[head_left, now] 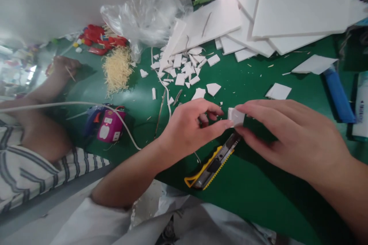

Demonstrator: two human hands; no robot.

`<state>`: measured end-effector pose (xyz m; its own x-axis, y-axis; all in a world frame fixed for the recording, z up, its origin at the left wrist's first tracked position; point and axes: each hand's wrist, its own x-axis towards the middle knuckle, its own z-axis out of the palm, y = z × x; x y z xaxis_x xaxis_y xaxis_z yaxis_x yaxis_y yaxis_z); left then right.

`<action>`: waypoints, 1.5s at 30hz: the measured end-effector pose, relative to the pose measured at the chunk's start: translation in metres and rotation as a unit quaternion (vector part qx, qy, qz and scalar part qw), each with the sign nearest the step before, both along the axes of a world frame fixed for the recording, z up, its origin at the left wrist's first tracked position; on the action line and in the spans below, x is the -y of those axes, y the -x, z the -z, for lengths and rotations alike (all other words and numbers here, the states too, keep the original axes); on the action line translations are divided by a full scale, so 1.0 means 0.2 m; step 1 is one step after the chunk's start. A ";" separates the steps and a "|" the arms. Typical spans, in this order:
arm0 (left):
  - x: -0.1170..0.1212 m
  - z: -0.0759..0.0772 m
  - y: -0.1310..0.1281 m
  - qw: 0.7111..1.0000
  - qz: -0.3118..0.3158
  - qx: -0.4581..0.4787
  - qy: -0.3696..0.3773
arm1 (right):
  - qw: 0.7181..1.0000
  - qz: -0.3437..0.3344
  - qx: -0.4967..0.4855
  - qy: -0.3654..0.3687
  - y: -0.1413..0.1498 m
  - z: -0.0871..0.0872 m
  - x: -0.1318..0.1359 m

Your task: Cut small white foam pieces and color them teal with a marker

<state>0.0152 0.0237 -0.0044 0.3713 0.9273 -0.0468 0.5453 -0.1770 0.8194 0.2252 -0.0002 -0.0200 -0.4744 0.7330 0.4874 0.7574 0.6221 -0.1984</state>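
Observation:
Between the thumb and fingers of my right hand (290, 138) is a small white foam piece (237, 117), held just above the table. My left hand (195, 126) is beside it, with the thumb tip at the piece's lower left edge. The left forefinger and the other fingers are curled, a small gap away from the foam. Just below the piece, a yellow and grey box cutter (214, 162) lies slantwise on the green table (258, 199). Small foam scraps (186, 71) are scattered past my left hand, and a flat foam offcut (278, 91) lies beyond my right.
Large white foam sheets (301, 4) are stacked at the back right. A clear plastic bag (152, 15), a heap of thin sticks (117, 71) and a magenta power socket (110, 124) with a white cable stand left. Another person's hand (66, 69) holds a stick there.

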 end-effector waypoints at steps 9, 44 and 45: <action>-0.01 0.01 -0.06 0.960 -0.048 0.176 0.214 | 0.998 -0.023 -0.007 -0.051 0.00 0.01 0.00; -0.01 0.01 -0.06 0.952 -0.036 0.191 0.235 | 0.866 0.089 -0.352 0.344 0.03 -0.01 0.00; -0.01 0.02 -0.06 0.951 -0.041 0.197 0.236 | 0.857 0.092 -0.364 0.353 0.03 -0.01 0.00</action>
<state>0.0266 0.0263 -0.0079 0.3744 0.8639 -0.3370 0.1758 0.2907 0.9405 0.2194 -0.0003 -0.0177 -0.0782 0.9969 0.0088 0.3442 0.0353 -0.9382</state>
